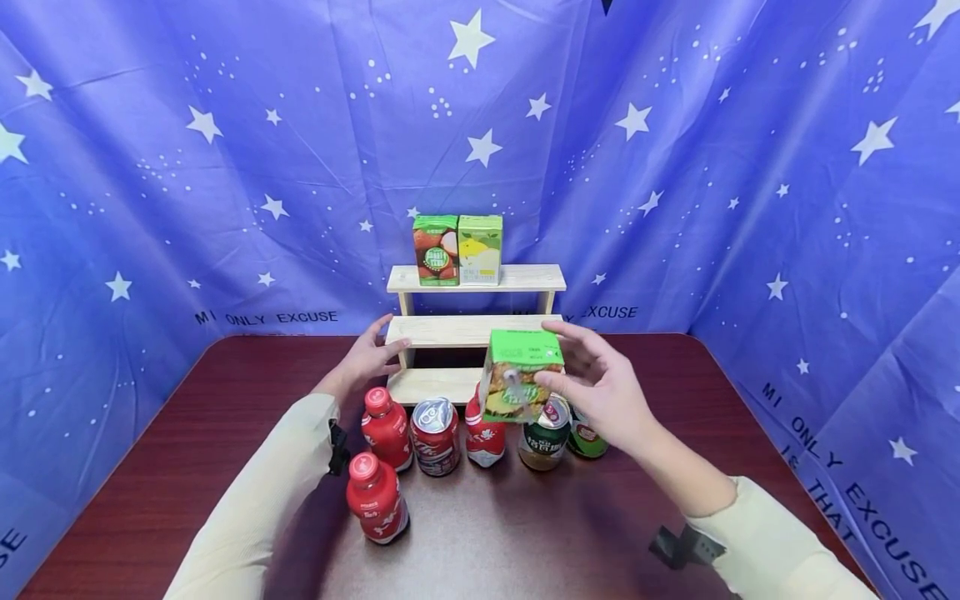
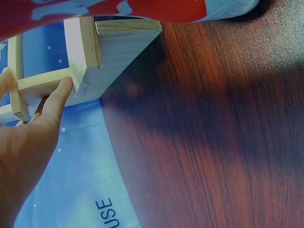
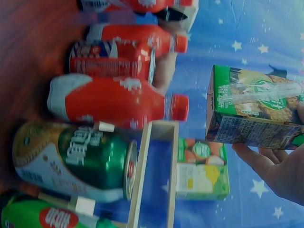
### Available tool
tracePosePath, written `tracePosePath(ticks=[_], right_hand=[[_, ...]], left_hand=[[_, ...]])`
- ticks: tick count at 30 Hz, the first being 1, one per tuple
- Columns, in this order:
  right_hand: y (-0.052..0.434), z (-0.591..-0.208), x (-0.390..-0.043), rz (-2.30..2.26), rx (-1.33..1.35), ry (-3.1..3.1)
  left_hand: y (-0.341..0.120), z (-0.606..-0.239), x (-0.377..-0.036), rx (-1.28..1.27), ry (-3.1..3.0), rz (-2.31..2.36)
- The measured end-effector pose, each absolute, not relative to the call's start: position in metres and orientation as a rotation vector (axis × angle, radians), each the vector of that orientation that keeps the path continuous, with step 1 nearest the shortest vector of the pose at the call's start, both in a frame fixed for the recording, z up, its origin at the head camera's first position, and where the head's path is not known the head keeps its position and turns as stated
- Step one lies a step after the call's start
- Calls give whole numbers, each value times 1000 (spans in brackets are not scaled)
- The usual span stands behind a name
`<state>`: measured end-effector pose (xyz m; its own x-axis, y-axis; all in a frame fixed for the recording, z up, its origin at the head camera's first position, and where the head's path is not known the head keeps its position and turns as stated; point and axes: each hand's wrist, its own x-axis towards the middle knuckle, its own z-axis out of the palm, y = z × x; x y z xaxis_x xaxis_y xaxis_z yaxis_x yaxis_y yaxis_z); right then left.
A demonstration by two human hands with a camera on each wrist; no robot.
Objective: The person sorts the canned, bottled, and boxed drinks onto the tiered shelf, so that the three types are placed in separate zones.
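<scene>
A green-topped juice box with a pineapple picture and a straw on its side is pinched by my right hand, raised in front of the wooden tiered shelf. The right wrist view shows the same juice box with fingers beneath it. My left hand holds the left end of the middle tier; its thumb and fingers lie on either side of the board, and in the left wrist view a finger touches the wood. On the top tier stand a lychee juice box and a pear juice box.
Before the shelf stand red bottles, a red can, a green-and-gold can and a green container, partly hidden by my right hand. Another red bottle stands nearer. A blue starry curtain hangs behind the dark red table.
</scene>
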<state>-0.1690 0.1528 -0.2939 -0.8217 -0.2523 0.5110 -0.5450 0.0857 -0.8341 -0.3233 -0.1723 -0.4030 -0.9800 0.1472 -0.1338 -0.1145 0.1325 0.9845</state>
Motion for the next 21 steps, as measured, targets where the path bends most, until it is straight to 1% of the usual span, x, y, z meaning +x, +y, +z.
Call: tracePosePath(ticks=[5,11,21], right_hand=[[162,-288,-181,1730,670,-2184],[171,-284,-198,1742,557,-2195],[180,-282,-220,1703,439,-2217]], left_hand=[[-172,-403,-325,-16,2192,1939],[-170,-400,-328,-51,2173,1938],[-170,-402,-328,-21,2170,1939]])
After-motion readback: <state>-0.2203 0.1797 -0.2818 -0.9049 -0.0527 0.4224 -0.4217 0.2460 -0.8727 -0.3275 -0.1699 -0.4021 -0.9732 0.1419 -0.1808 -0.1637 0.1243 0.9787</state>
